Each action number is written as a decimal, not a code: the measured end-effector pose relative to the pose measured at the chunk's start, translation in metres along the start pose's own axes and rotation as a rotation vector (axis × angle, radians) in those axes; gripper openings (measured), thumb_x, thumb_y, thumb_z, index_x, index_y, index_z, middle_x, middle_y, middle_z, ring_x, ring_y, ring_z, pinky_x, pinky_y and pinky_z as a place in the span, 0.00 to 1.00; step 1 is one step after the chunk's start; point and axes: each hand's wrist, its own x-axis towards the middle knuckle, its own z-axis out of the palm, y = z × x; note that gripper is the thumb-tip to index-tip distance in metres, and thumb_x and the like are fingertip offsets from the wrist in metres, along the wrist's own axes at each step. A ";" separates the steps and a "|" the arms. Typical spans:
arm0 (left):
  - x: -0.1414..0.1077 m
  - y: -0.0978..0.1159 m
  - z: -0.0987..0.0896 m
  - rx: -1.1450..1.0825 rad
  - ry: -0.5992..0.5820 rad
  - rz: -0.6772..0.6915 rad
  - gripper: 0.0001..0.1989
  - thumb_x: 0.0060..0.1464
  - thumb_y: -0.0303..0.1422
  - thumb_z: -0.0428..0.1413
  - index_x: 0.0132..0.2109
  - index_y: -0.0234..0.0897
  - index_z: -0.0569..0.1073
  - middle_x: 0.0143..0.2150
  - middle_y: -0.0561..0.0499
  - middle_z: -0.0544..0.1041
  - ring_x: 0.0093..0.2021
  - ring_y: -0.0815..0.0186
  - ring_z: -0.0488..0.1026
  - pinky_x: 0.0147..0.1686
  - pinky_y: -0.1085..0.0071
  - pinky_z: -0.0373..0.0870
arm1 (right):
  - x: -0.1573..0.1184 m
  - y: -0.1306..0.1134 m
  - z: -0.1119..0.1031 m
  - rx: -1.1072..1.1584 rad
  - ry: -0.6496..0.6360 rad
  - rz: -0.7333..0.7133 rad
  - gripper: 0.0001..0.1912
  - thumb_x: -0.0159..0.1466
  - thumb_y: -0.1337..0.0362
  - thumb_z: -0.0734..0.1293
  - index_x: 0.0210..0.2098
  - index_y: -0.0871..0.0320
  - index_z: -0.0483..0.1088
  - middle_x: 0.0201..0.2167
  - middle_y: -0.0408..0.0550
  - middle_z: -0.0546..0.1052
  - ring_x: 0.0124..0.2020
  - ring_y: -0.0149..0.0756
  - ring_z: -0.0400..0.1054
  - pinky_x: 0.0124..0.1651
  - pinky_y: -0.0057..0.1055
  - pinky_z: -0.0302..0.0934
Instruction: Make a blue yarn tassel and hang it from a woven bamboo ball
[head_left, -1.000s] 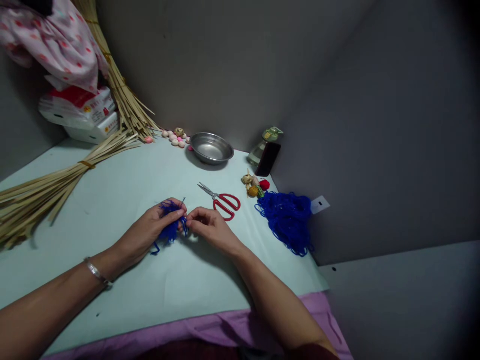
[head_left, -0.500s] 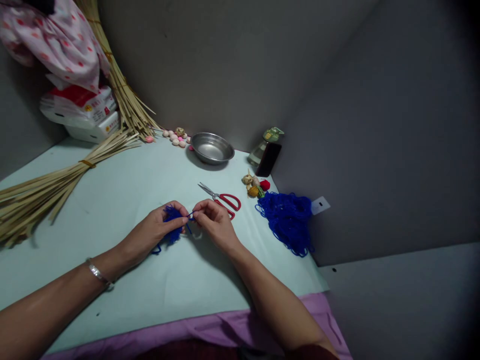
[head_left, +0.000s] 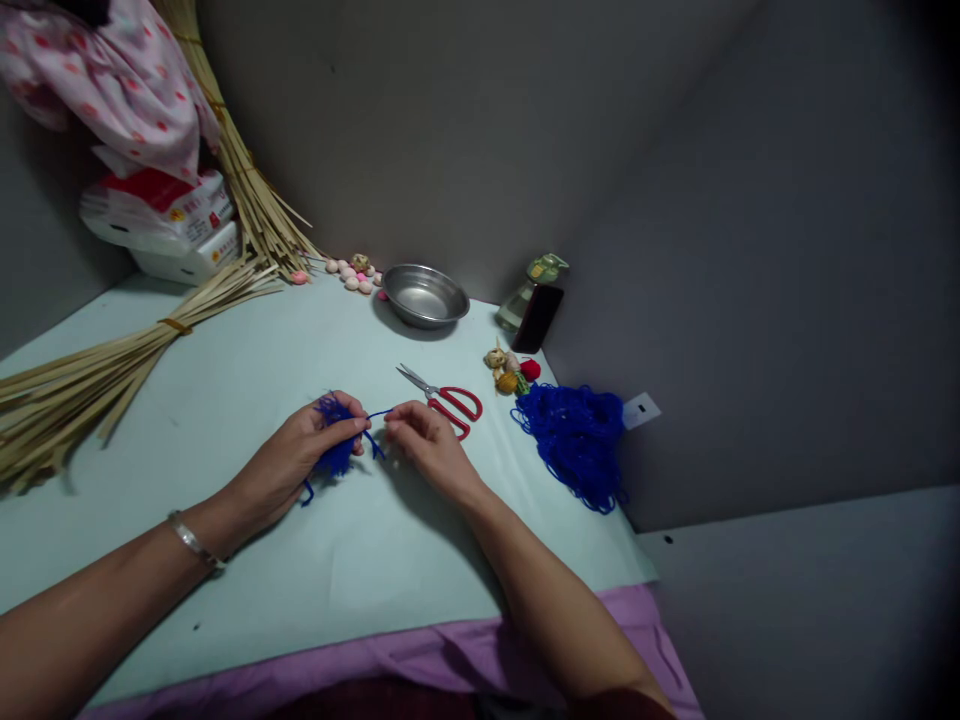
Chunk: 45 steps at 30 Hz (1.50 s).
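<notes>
1. Two hands work over the table; the left hand and the right hand are near each other, not touching.
2. The left fingers are clenched on a blue yarn tuft, so the tuft is in the left hand, near the middle of the table.
3. A thin blue strand goes from the tuft to the right fingers. These fingers are bent, but I cannot tell if they grasp it.
4. Red-handled scissors lie just beyond the right hand.
5. A blue yarn pile lies at right, and a metal bowl stands at the far edge.
6. A reed bundle lies at left.
</notes>
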 end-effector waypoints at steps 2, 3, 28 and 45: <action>0.000 -0.002 0.000 0.034 -0.014 0.008 0.18 0.48 0.43 0.70 0.40 0.40 0.72 0.26 0.57 0.77 0.27 0.70 0.71 0.27 0.77 0.65 | 0.000 -0.004 -0.003 -0.029 0.056 -0.048 0.21 0.66 0.43 0.68 0.38 0.56 0.70 0.31 0.45 0.74 0.29 0.33 0.64 0.35 0.33 0.57; 0.000 -0.003 0.000 0.053 -0.028 0.012 0.18 0.48 0.42 0.70 0.39 0.40 0.73 0.26 0.57 0.77 0.27 0.70 0.71 0.27 0.76 0.65 | -0.001 -0.005 -0.004 -0.054 0.052 -0.062 0.23 0.67 0.40 0.66 0.37 0.56 0.71 0.31 0.46 0.74 0.30 0.34 0.64 0.36 0.34 0.57; 0.003 -0.012 -0.003 0.184 -0.090 0.004 0.18 0.53 0.47 0.65 0.44 0.41 0.72 0.27 0.55 0.78 0.26 0.67 0.72 0.26 0.72 0.65 | -0.003 -0.009 0.003 0.088 -0.037 0.032 0.17 0.55 0.51 0.77 0.31 0.58 0.74 0.26 0.42 0.73 0.27 0.30 0.61 0.34 0.33 0.52; -0.003 0.001 0.002 -0.015 -0.125 -0.038 0.11 0.50 0.40 0.64 0.36 0.41 0.72 0.25 0.56 0.74 0.25 0.68 0.69 0.26 0.73 0.63 | -0.005 -0.006 0.007 0.056 -0.089 0.044 0.06 0.55 0.61 0.71 0.30 0.56 0.71 0.25 0.39 0.71 0.27 0.30 0.61 0.34 0.32 0.55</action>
